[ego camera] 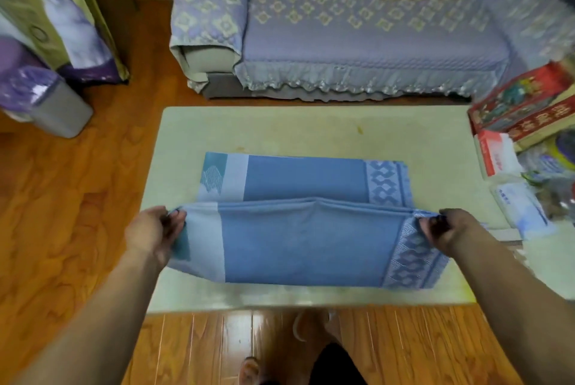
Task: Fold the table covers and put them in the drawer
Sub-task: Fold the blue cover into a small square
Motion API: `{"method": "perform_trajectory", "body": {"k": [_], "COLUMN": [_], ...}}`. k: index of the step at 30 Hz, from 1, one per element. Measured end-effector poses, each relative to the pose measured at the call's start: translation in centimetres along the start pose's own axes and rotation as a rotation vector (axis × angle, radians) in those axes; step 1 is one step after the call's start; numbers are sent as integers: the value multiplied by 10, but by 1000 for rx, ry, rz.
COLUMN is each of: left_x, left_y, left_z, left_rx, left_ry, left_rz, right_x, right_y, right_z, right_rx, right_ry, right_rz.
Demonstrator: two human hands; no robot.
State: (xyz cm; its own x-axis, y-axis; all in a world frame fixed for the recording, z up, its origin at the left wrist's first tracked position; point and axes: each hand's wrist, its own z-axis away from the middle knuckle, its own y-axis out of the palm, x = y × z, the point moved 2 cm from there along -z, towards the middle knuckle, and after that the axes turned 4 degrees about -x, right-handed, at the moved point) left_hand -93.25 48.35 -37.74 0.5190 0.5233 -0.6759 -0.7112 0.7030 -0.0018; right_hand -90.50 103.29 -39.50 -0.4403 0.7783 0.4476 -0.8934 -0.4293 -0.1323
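Feet (298, 350) stand on the wooden floor (62, 229) at the bottom of the view, just short of the bench's near edge. Two bare forearms reach forward over that edge. One landmark anchors everything: the bench (311, 126), a pale rectangular tabletop lying crosswise.

On the middle of the bench lies the cover (305, 241), a blue cloth with a pale band and a teal patch at its left end and a diamond-patterned border at its right end. It is partly folded. Its far half lies flat on the bench; its near half is raised along a fold line that runs left to right.

The left hand (155, 232) is closed on the left end of that raised fold, fingers pinching the pale band. The right hand (448, 229) is closed on the right end, fingers pinching the patterned border. The cloth stretches between both hands with a slight dip in the middle, and its near edge rests on the bench.

Beyond the bench's far edge stands a sofa (357, 36) draped in lilac quilted fabric with gold diamonds. On the bench's right end sit a red box (525, 104), a smaller red-and-white box (494, 151) and some blurred packets. Left of the bench, on the floor, stands a grey bin (59, 107) with a purple liner, and behind it hangs a green and purple cloth (62, 11).
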Motion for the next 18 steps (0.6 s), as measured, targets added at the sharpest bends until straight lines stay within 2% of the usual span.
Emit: {"method": "perform_trajectory", "body": {"k": [3, 5, 8, 11, 13, 16, 18], "left_x": [-31, -28, 7, 49, 63, 79, 90], "left_y": [80, 114, 107, 73, 53, 29, 13], "left_z": [-29, -51, -89, -137, -159, -176, -184], "left_rx": [148, 96, -83, -103, -85, -76, -62], "left_ry": [168, 266, 304, 300, 344, 399, 413], "left_rz": [-123, -387, -860, -1181, -1220, -1197, -1202], "right_x": [30, 32, -8, -69, -108, -146, -156], "right_y": [58, 100, 162, 223, 260, 302, 320], "right_z": [-34, -46, -59, -75, -83, -92, -96], "right_rx": [-1, 35, 185, 350, 440, 480, 457], "right_ry": [-21, -155, -435, -731, -952, -1291, -1350], "right_rz": [77, 262, 726, 1224, 1406, 1567, 1633]}}
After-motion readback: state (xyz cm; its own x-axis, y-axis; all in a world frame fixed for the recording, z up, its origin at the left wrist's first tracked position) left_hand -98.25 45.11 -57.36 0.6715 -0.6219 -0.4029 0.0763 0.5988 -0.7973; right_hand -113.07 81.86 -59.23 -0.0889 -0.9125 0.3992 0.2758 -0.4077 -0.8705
